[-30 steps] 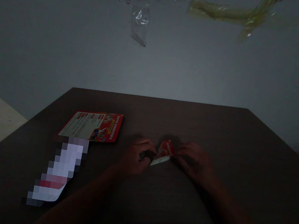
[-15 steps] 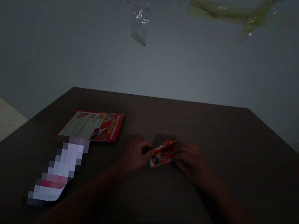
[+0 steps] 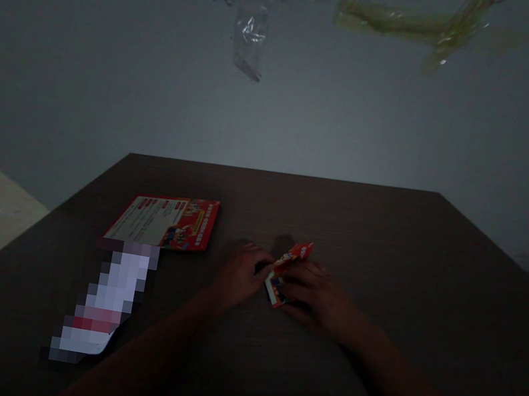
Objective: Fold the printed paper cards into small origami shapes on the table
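A small folded piece of red printed paper (image 3: 290, 262) lies on the dark wooden table (image 3: 388, 246), between my two hands. My left hand (image 3: 240, 275) pinches its left edge with the fingertips. My right hand (image 3: 316, 298) lies over its right and lower part, fingers pressing it down against the table. One red corner of the paper sticks up above my right fingers. The light is dim and finger detail is hard to make out.
A red and white printed leaflet (image 3: 166, 222) lies flat to the left of my hands. A white, blurred-out paper (image 3: 105, 303) lies nearer the table's left front edge. The grey wall (image 3: 114, 65) behind has clear tape scraps (image 3: 250, 33) and yellowish tape (image 3: 405, 22).
My right hand has slid left over the folded paper and now covers more of it. The paper has turned, one red corner now pointing up. My left hand has barely moved.
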Tool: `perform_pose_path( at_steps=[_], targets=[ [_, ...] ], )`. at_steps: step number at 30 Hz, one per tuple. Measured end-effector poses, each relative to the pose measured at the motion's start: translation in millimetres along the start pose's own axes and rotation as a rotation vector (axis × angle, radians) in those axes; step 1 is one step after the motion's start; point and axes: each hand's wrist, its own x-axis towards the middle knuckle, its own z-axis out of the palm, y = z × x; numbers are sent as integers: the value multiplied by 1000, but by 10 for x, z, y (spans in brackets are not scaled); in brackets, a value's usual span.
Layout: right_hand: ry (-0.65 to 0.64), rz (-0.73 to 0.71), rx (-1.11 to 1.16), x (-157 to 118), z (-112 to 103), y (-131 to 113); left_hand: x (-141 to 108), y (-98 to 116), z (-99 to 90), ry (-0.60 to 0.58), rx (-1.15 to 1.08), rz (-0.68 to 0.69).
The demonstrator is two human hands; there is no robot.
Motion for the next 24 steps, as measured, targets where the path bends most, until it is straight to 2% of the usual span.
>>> perform_pose_path(
  at_steps=[6,9,18,24],
  targets=[
    [44,1,19,-8,9,19,-34,-32,-17,27,-58,-51],
    [37,34,35,-24,-15,30,-58,-22,-59,12,-32,-16],
    [64,62,42,-57,26,74,-126,77,-84,-123,229,125],
    [72,73,55,-56,25,77,-128,150,-65,-152,371,81]
  ],
)
